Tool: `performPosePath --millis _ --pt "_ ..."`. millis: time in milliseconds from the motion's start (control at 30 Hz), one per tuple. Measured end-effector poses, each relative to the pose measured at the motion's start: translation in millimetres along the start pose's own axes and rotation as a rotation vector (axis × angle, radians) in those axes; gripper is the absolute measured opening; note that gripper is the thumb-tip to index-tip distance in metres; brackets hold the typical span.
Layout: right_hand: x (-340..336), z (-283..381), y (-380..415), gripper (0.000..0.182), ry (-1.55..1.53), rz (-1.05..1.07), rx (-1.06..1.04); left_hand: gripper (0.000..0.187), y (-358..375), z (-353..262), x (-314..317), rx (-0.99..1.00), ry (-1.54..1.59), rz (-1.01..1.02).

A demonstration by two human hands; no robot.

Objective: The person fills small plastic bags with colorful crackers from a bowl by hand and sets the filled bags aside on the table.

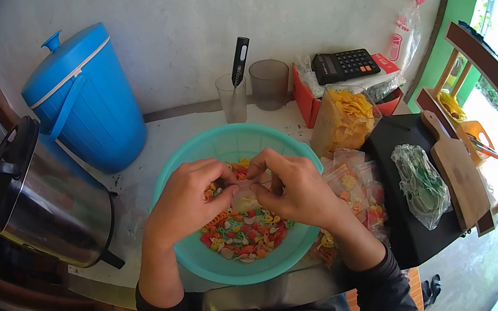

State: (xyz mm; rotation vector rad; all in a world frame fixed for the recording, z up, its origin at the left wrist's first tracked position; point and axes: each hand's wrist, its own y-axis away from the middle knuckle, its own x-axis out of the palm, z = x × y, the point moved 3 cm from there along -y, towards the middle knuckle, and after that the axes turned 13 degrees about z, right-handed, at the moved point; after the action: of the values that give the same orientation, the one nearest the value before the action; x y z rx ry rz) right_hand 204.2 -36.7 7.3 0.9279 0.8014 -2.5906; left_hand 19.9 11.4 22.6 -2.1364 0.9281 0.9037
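A teal plastic basin (pixel 211 145) sits on the counter in front of me, holding a heap of small colourful crackers (pixel 245 231). My left hand (pixel 187 201) and my right hand (pixel 293 187) meet above the basin. Between their fingertips they pinch a small clear plastic bag (pixel 246 196), which holds a few pale pieces. Both hands hover just over the crackers, with the bag's mouth between my thumbs and forefingers.
Filled small packets (pixel 356 191) lie right of the basin. Behind stand a jar of yellow chips (pixel 345 122), two cups (pixel 268 82), a calculator (pixel 345 64). A blue cooler jug (pixel 83 96) and steel pot (pixel 48 200) are on the left, a wooden board (pixel 456 169) on the right.
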Motion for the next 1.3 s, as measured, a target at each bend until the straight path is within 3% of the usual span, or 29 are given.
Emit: performPosePath --millis 167,267,367,967,1300 --pt "3.0 -8.0 -1.3 0.022 0.112 -0.063 -0.143 0.015 -2.5 -4.0 7.3 0.065 -0.12 -0.017" --pt "3.4 -6.2 -0.3 0.023 0.097 -0.09 -0.115 0.014 -2.9 -5.8 6.9 0.047 -0.147 -0.033" --pt "3.4 -8.3 -0.9 0.024 0.087 -0.147 -0.114 0.013 -2.2 -2.5 6.2 -0.006 -0.014 -0.067" --pt "8.4 -9.2 -1.1 0.031 0.157 -0.084 -0.212 0.015 -3.6 -5.4 9.9 0.061 -0.177 -0.043" --pt "8.2 -8.5 -1.4 0.03 0.183 -0.035 -0.178 0.016 1.8 0.2 2.6 0.008 0.02 0.026"
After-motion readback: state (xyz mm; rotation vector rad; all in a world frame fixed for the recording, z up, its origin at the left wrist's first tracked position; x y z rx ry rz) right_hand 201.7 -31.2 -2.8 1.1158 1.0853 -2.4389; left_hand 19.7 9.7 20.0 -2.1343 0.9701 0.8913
